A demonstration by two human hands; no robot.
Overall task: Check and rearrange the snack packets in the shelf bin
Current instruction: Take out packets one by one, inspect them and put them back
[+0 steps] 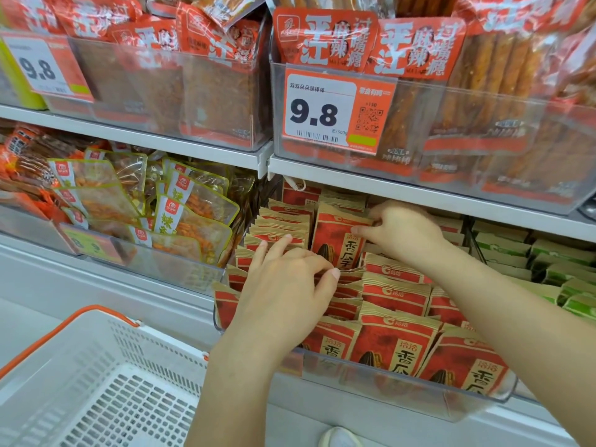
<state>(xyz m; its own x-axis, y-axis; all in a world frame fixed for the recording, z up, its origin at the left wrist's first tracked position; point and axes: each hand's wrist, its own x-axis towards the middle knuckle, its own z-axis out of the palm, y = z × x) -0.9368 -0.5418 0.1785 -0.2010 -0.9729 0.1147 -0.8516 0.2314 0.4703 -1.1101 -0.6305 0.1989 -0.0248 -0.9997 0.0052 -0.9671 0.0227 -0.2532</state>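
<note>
I am watching the right hand [400,233] pinching the top edge of one raised sunflower-seed packet [338,240], standing above its row in the clear shelf bin [477,401]. The left hand [287,285] is resting, fingers spread, on the packet rows [393,295] beside it. The risks, as I am judging them: pulling the packet higher may be dragging neighbours out of line, and pressing with the left hand may be crushing or tipping the front rows toward the bin's low rim.

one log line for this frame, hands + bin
stage: rearranging | right hand: pinches raised red packet | left hand: fingers among packet rows | bin: packets upright
</note>
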